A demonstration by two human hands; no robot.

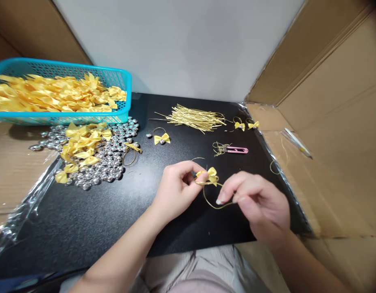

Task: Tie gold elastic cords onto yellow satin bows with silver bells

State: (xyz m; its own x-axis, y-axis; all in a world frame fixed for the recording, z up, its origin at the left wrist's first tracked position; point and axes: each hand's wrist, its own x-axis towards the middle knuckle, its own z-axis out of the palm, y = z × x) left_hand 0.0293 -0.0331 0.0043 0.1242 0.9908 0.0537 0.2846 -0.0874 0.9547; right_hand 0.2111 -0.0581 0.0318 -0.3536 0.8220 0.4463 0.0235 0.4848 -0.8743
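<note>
My left hand (177, 187) pinches a small yellow ribbon bow (210, 175) between thumb and fingers, just above the black table mat (114, 211). A thin gold cord (213, 203) loops down from the bow to my right hand (258, 203), whose thumb and forefinger are pinched on the cord's end. Both hands hover near the mat's front centre, close together.
A blue basket (123, 101) full of yellow bows sits at back left. In front of it lies a pile of silver beads (111, 162) with loose bows (82, 142). Gold cord bundle (195, 118), pink clipper (237, 150), finished bows (162, 139) lie behind. Cardboard walls (334, 122) flank the right.
</note>
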